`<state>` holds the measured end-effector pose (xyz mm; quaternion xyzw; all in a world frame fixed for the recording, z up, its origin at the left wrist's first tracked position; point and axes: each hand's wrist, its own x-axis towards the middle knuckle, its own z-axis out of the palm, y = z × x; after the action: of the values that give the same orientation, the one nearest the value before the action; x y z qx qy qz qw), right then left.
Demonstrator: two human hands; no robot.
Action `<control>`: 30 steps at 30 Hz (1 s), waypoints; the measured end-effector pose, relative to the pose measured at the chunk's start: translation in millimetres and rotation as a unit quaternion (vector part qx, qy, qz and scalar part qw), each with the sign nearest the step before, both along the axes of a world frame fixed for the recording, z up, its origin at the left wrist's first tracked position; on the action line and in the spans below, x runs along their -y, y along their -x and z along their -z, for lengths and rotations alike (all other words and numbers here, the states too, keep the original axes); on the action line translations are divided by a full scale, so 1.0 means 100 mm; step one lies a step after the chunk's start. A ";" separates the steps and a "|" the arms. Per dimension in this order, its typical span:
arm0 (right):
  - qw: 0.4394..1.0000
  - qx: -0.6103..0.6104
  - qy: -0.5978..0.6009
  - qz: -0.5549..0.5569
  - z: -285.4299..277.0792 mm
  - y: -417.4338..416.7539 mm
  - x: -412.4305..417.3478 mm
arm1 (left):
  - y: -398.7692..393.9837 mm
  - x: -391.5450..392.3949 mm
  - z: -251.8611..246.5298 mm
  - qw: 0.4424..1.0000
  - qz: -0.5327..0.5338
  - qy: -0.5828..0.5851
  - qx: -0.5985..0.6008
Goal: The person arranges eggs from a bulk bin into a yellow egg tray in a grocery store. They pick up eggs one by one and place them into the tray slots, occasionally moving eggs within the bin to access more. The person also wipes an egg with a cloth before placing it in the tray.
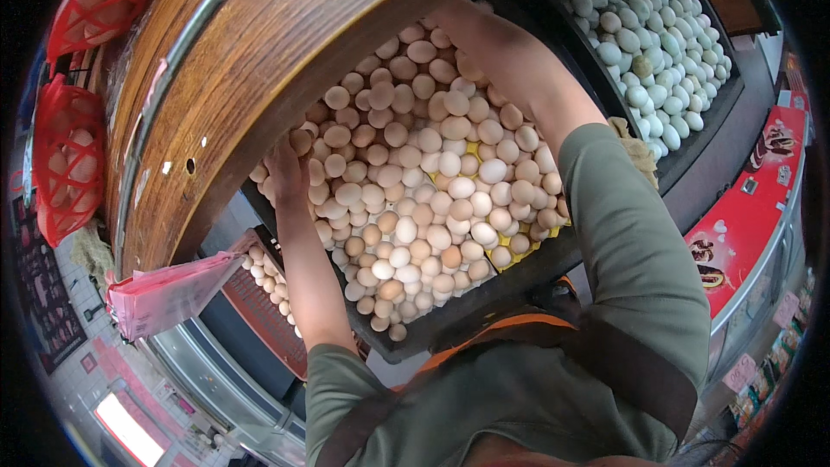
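Note:
A large pile of brown and cream eggs (402, 175) fills a black crate (447, 331) in front of me. My left hand (286, 159) reaches to the left side of the pile, among the eggs there; its fingers are mostly hidden. My right hand (454, 18) stretches to the far side of the crate, partly covered by the edge of a curved wooden board (259, 45). Whether either hand holds an egg cannot be seen. Parts of a yellow egg tray (502, 258) show between the eggs at the right.
A second black crate of pale greenish eggs (655, 52) stands at the upper right. Red net bags of eggs (70, 162) hang at the left. Pink plastic bags (172, 292) hang by the board, near a reddish basket (266, 321). A red-panelled freezer (746, 207) is at the right.

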<state>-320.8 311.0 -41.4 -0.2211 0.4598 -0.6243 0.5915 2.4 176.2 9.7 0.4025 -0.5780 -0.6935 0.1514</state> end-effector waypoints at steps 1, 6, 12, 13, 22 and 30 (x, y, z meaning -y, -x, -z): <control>1.000 0.025 0.011 -0.017 0.01 0.01 0.03 | 0.00 -0.06 -0.07 1.000 -0.020 -0.012 0.015; 0.987 0.125 0.030 -0.092 0.17 0.01 0.16 | -0.20 -0.04 0.05 0.996 -0.032 -0.076 -0.029; 0.988 -0.148 -0.053 -0.003 0.35 -0.36 0.55 | -0.32 -0.08 0.04 0.983 -0.050 -0.157 -0.077; 0.962 -0.266 -0.063 0.007 0.43 -0.36 0.63 | -0.26 -0.08 0.04 0.985 -0.044 -0.153 -0.065; 0.772 -0.554 -0.306 0.061 0.19 -0.90 0.72 | 0.15 -0.15 -0.07 0.918 0.107 0.285 0.253; 0.773 -0.561 -0.294 0.013 -0.10 -0.86 0.59 | 0.40 0.01 0.13 0.836 0.170 0.369 0.369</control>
<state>-234.7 252.0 -31.7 -0.3413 0.8743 -0.2311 0.2563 -37.1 175.5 -2.9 0.4386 -0.8632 -0.2439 -0.0557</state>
